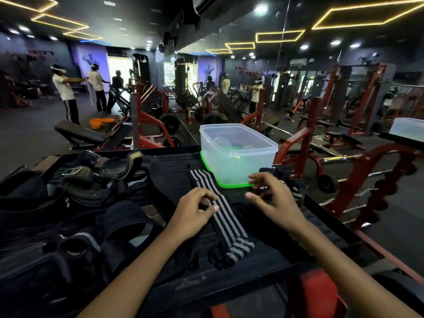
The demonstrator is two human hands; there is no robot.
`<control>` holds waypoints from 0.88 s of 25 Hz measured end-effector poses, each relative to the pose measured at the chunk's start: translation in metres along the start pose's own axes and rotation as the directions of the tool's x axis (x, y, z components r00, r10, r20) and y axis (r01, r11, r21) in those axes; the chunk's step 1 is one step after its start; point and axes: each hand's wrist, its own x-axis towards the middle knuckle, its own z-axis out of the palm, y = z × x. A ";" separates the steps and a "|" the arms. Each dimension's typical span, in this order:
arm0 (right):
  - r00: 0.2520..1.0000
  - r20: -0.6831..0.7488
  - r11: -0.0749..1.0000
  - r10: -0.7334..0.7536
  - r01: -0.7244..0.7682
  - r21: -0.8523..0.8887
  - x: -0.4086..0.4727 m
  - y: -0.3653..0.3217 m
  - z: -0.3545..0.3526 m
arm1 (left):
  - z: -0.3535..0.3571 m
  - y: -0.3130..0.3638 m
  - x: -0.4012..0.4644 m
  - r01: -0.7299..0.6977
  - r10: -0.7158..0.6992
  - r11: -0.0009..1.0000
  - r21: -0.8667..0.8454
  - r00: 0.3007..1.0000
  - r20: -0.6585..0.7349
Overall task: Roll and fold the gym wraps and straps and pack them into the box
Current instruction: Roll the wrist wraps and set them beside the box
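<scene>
1. Black ribbed bench top (263, 255) serves as the work surface, w/ gear spread across it so everything sits within arm's reach.
2. Heap of dark straps & wraps (75, 203) is piled to the left, apparently the unsorted stock awaiting its turn.
3. Clear plastic box (238, 154) stands open on its green lid (231, 185) at the far edge, straight ahead; lid underneath keeps the mouth free for packing. Faint shapes show inside, too blurred to name.
4. Black-and-grey striped wrap (226, 220) lies stretched flat between the hands, one end near the box, the other bunched toward the person, prob. laid out for rolling.
5. Left hand (195, 212) pinches the wrap's edge mid-length w/ curled fingers.
6. Right hand (273, 198) hovers just beside it, fingers loosely spread, grasping nothing, near a small dark bundle (289, 180) beside the box.
</scene>
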 end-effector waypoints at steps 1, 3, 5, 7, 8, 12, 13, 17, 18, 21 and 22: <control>0.988 0.152 1.000 0.019 -0.022 0.013 0.008 -0.006 0.011 | -0.002 -0.003 0.000 -0.009 0.007 0.995 0.097 1.000 0.026; 0.915 0.401 0.996 0.041 -0.008 -0.083 0.028 -0.009 0.035 | -0.006 -0.009 0.001 -0.015 -0.009 0.962 0.273 0.996 0.086; 0.839 0.536 0.963 0.089 0.065 -0.262 0.047 -0.013 0.061 | -0.009 -0.013 0.000 0.002 -0.064 0.923 0.386 0.987 0.148; 0.792 0.577 0.905 0.198 0.079 -0.418 0.067 -0.020 0.081 | -0.011 -0.016 0.000 0.040 -0.152 0.897 0.440 0.963 0.223; 0.779 0.574 0.882 0.253 0.057 -0.467 0.076 -0.023 0.087 | -0.011 -0.016 0.000 0.056 -0.192 0.887 0.458 0.947 0.256; 0.764 0.528 0.865 0.370 -0.076 -0.496 0.096 -0.018 0.097 | -0.010 -0.012 0.000 0.061 -0.245 0.856 0.514 0.923 0.298; 0.794 0.475 0.862 0.378 -0.115 -0.493 0.092 -0.013 0.100 | -0.009 -0.012 0.000 0.055 -0.244 0.849 0.526 0.923 0.298; 0.867 0.309 0.866 0.391 -0.234 -0.441 0.077 -0.003 0.110 | -0.007 -0.012 0.000 0.069 -0.257 0.840 0.539 0.925 0.281; 0.872 0.295 0.888 0.391 -0.273 -0.369 0.077 -0.002 0.108 | -0.007 -0.011 0.000 0.072 -0.259 0.841 0.536 0.924 0.281; 0.860 0.236 0.891 0.452 -0.448 -0.077 0.082 -0.003 0.099 | -0.007 -0.010 0.001 0.107 -0.257 0.873 0.476 0.930 0.262; 0.850 0.221 0.871 0.478 -0.492 0.009 0.083 -0.003 0.098 | -0.007 -0.011 0.002 0.136 -0.263 0.889 0.438 0.933 0.244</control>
